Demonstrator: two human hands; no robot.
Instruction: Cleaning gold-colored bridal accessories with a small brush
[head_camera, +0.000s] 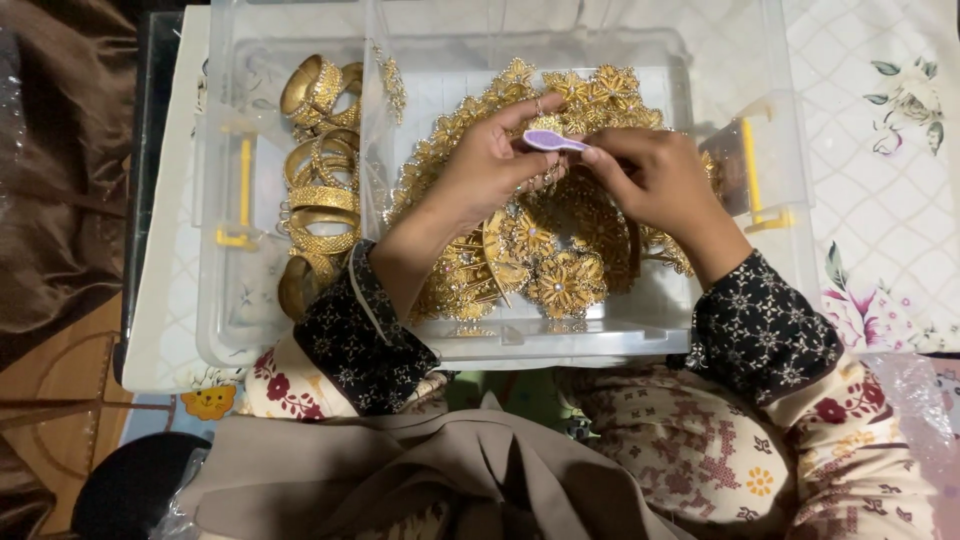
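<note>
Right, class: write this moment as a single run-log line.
left hand: holds purple brush | right hand: pinches brush | below: gold ornaments in clear box | bangles left

Clear plastic box (250, 330): access from above only.
Gold ornaments (560, 250) fill its middle; bangles (320, 190) crowd its left end.

Small flat lilac oval piece (556, 141) lies level betw. fingertips, above gold flower headpiece (545, 240).

glossy gold metal ornaments (560, 250); clear plastic box (790, 180)
</note>
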